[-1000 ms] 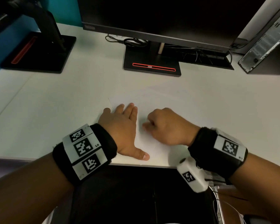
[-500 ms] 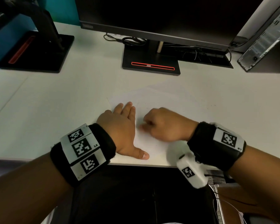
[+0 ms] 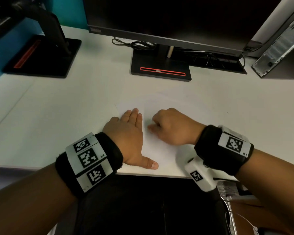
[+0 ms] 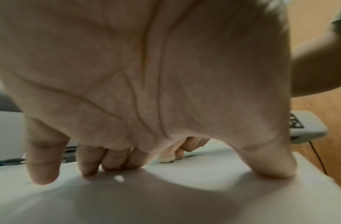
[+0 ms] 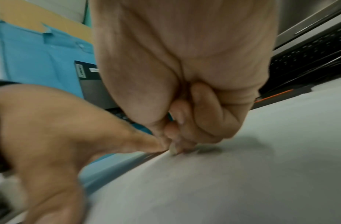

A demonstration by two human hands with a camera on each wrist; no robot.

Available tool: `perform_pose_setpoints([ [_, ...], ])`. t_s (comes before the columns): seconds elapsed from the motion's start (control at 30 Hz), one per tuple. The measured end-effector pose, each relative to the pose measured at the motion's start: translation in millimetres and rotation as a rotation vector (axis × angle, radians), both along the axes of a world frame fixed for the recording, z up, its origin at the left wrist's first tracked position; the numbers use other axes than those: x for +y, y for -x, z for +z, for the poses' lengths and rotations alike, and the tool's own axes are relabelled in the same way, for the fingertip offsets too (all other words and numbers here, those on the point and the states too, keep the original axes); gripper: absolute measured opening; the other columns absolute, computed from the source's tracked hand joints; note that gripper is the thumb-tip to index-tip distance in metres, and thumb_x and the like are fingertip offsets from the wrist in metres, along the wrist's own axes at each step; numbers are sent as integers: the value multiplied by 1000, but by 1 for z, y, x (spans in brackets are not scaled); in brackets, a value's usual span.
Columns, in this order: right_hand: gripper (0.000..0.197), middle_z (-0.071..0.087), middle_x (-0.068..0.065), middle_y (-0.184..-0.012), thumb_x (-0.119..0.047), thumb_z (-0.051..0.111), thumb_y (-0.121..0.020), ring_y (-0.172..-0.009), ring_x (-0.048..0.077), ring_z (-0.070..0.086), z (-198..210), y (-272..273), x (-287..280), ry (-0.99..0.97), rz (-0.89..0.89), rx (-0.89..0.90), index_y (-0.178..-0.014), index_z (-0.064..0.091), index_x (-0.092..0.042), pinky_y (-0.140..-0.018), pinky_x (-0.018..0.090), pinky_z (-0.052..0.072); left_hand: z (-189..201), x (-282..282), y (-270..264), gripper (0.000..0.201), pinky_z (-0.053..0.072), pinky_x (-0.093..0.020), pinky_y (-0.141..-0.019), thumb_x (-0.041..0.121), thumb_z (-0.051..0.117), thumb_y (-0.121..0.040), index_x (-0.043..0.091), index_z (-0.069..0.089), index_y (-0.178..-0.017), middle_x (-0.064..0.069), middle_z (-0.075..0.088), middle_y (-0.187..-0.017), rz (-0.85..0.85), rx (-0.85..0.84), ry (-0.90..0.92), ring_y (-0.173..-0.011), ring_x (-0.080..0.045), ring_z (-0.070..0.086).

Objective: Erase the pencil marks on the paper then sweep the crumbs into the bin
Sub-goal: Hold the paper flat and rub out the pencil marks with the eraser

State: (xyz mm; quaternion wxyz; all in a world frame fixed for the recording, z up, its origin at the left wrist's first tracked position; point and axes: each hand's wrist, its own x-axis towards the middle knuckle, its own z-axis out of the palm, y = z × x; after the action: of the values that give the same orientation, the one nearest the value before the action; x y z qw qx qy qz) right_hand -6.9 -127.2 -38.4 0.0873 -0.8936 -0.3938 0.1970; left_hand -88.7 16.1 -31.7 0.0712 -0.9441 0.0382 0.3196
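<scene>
A white sheet of paper (image 3: pixel 159 150) lies on the white desk near its front edge. My left hand (image 3: pixel 128 134) lies flat on the paper's left side, fingers straight and thumb spread toward the desk edge. My right hand (image 3: pixel 170 126) is curled just to its right and pinches a small pale eraser (image 5: pixel 173 149), whose tip touches the paper. From the left wrist the eraser (image 4: pixel 167 159) shows under the right fingertips, beside faint pencil marks (image 4: pixel 190 156). No bin is in view.
A monitor on a black base (image 3: pixel 160 69) stands behind the paper, with cables at its foot. A second black stand (image 3: pixel 41 55) is at the back left and a computer case (image 3: pixel 278 48) at the back right. The desk's front edge (image 3: pixel 159 175) runs under my wrists.
My right hand has slid a little to the left and away from me, with the eraser against the paper, close to the left fingers. The left hand has stayed flat in place.
</scene>
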Motion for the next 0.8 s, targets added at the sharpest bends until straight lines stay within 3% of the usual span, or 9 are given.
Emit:
perform_pose_setpoints([
  [0.1, 42, 58, 9, -66, -29, 46, -103, -58, 18, 50, 1, 13, 3, 35, 82, 70, -70, 56, -5, -51, 20, 31, 1, 0, 1, 143, 11, -46, -125, 98, 38, -66, 4, -24, -154, -13, -29, -163, -2, 0, 5, -154, -27, -17],
  [0.27, 46, 55, 4, -64, -33, 46, -103, -56, 14, 47, 4, -15, 2, 31, -65, 5, -63, 50, -11, -53, 27, 31, 0, 1, 2, 145, 11, -47, -125, 99, 37, -65, 3, -25, -154, -14, -30, -162, -4, 0, 6, -154, -28, -17],
  [0.43, 42, 57, 11, -66, -28, 45, -103, -58, 19, 48, 4, 12, 7, 45, 72, 129, -71, 56, -4, -53, 25, 34, 0, 1, 1, 142, 11, -47, -125, 98, 38, -67, 5, -24, -154, -13, -29, -163, -6, -6, 15, -154, -28, -17],
  [0.63, 47, 53, 5, -65, -33, 44, -104, -65, 22, 50, 5, -22, 4, 36, -75, -27, -65, 51, -8, -51, 24, 30, -1, 2, 2, 145, 13, -47, -125, 100, 36, -65, 3, -24, -154, -14, -30, -163, -7, -6, 11, -154, -28, -17],
  [0.8, 47, 51, 4, -61, -33, 45, -104, -56, 16, 45, 5, -1, 10, 78, 28, 114, -63, 48, -10, -52, 25, 31, -1, 2, 2, 143, 12, -47, -125, 98, 38, -66, 4, -24, -154, -13, -29, -163, -11, -11, 19, -154, -27, -17],
])
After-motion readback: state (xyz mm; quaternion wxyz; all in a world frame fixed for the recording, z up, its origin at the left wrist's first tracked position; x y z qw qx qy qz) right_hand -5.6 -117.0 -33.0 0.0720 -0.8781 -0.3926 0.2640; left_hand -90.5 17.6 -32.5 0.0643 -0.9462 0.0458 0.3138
